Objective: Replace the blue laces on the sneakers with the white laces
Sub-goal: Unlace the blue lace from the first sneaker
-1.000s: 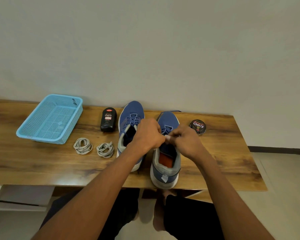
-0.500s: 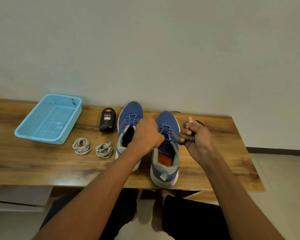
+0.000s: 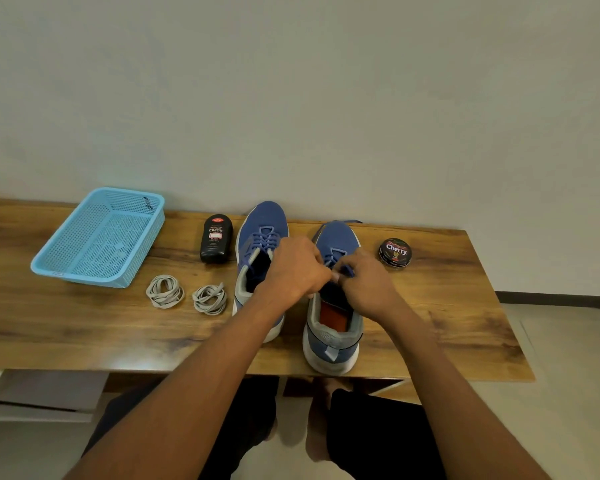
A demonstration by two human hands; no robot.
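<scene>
Nearest, the heel of the right sneaker [image 3: 331,344] sits at the front edge of the wooden surface [image 3: 84,327], orange insole showing; the left sneaker [image 3: 260,237] stands just beside it, its blue lacing [image 3: 264,239] fully in place. Over the right sneaker's tongue both hands meet: the left hand [image 3: 293,271] is curled with its fingertips pinching at the eyelets, and the right hand [image 3: 368,285] pinches a loop of the blue lace [image 3: 347,271], which is partly loosened near the top. That lace looks thin, soft and limp, so it should slide best if taken close to an eyelet and drawn out one crossing at a time; the tip may snag. Left of the sneakers lie two coiled white laces [image 3: 165,292] [image 3: 209,298], light and floppy, best lifted by an end. Farther back stand a black polish bottle [image 3: 216,239], a polish tin [image 3: 395,252] and a blue basket [image 3: 146,237]
</scene>
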